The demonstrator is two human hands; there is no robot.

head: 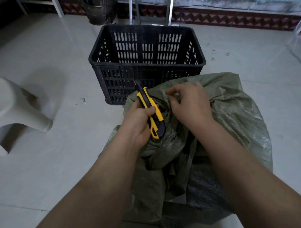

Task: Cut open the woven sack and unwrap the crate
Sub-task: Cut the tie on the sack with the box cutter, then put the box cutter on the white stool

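A grey-green woven sack [233, 121] lies crumpled on the floor in front of me, wrapped around something bulky that it hides. My left hand [138, 123] grips a yellow and black utility knife [150, 112], its blade pointing up and away at the sack's gathered top. My right hand [190, 102] pinches the bunched fabric at that top, just right of the knife. Behind the sack stands an unwrapped black slotted plastic crate [147, 68], upright with nothing visible inside.
A white plastic stool [12, 113] lies tipped on the pale tiled floor at the left. A dark lined bin [100, 8] stands by the far wall, between metal frame legs [54, 0]. A thin cable [299, 60] runs across the floor at the right.
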